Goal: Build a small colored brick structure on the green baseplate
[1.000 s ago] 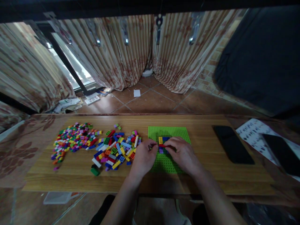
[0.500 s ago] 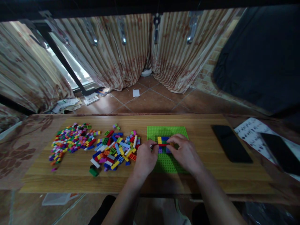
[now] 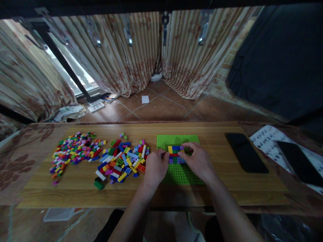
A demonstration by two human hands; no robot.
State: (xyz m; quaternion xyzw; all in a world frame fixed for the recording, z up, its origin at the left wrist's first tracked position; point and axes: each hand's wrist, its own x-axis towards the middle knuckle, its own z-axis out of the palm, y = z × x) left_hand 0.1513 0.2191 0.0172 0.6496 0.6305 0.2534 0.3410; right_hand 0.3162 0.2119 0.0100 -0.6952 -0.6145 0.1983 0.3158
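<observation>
Left hand (image 3: 155, 167) and right hand (image 3: 199, 162), grasp unclear, frame a small brick patch (image 3: 174, 155); loose bricks (image 3: 82, 148) lie unplaced toward the surface's (image 3: 219, 191) left edge.

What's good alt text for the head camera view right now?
A person's left hand and right hand are at a cluster of colorful bricks on a green studded baseplate. To the left, a pile of smaller bricks and a pile of larger bricks lie on a wooden tabletop; to the right, a dark flat slab.
</observation>
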